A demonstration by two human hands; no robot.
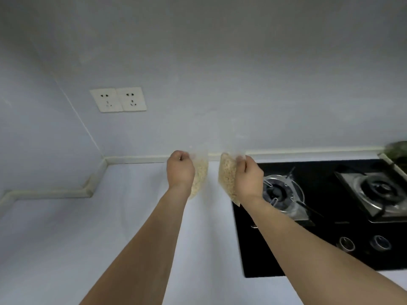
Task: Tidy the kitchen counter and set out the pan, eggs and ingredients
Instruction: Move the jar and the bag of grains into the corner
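Note:
Both arms reach out over the white counter (88,227) toward the back wall. My left hand (180,170) grips the top of a clear plastic bag of pale grains (200,177), which hangs beside and behind the fist. My right hand (250,175) grips a second clear bag of the same pale grains (226,175), which hangs tilted to the left of the hand. The two bags are apart, just in front of the wall's base strip. No pan or eggs are in view.
A black glass gas hob (308,249) with two burners (279,192) (378,190) and two knobs (346,243) lies at the right. A double wall socket (118,99) is up left. Something dark green (396,150) shows at the far right edge.

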